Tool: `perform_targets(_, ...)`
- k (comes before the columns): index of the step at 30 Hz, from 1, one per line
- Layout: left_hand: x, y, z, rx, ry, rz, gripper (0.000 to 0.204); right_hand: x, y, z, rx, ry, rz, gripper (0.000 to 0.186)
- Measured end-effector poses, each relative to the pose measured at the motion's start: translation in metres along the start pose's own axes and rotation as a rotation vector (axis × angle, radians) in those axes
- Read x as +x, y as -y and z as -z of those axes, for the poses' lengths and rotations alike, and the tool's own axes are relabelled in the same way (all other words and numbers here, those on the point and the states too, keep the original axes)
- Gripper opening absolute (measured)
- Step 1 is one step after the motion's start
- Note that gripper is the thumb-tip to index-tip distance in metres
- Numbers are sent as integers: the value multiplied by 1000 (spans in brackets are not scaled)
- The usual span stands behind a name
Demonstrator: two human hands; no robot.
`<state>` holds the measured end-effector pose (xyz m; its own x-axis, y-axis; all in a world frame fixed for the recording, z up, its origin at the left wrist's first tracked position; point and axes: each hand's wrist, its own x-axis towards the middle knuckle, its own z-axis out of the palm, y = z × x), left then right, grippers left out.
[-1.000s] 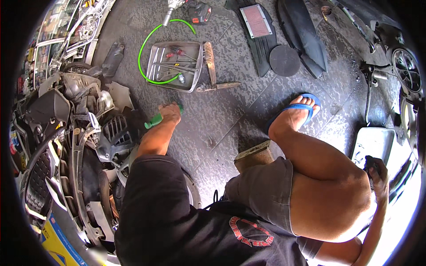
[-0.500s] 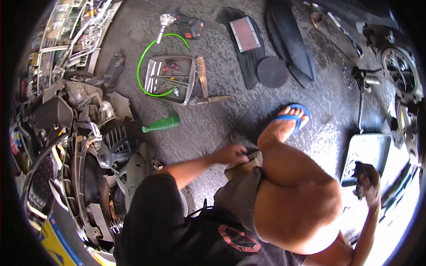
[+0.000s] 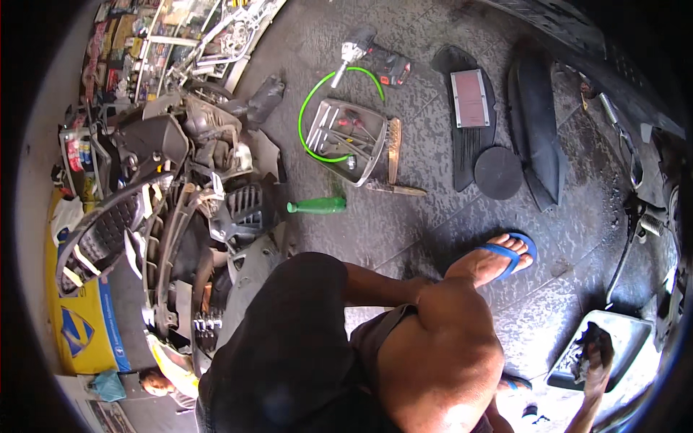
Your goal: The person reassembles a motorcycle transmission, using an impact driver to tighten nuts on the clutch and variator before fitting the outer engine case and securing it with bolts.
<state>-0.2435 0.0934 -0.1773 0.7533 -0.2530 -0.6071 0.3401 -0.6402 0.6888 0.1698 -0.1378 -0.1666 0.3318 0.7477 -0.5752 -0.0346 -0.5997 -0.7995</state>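
Note:
Over the pale tray [image 3: 639, 346] at the lower right, my right hand [image 3: 598, 366] has its fingers wrapped round a dark, lumpy thing [image 3: 583, 355]. Its kind is hard to make out; the surface looks dirty and uneven. My left forearm [image 3: 379, 290] reaches across behind my raised knee. The left hand itself is hidden there, so neither its fingers nor anything in them can be seen. My foot in a blue flip-flop [image 3: 532, 249] rests on the floor beyond the knee.
Ahead lie a tool tray [image 3: 372, 162], a brush [image 3: 394, 148], an impact wrench [image 3: 386, 66], a green bottle [image 3: 317, 206] and black panels [image 3: 534, 130]. Motorcycle parts [image 3: 245, 209] crowd the left; a motorcycle stand [image 3: 621, 252] is at right. A person [image 3: 170, 386] shows at lower left.
The view has swung, so the floor items sit further right and lower. My left hand has gone out of sight behind the knee. My right hand still holds the dark thing over the tray.

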Motion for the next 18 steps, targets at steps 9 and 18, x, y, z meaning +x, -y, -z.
perform_targets(9, -29, -102, 157, 61, 130, -159, 35, -16, 5, 23, 105, -246, 70, 57)
perform_targets(18, -91, -9, 123, 199, -30, 33, 24, -126, 1, -80, 130, -633, -39, 51)
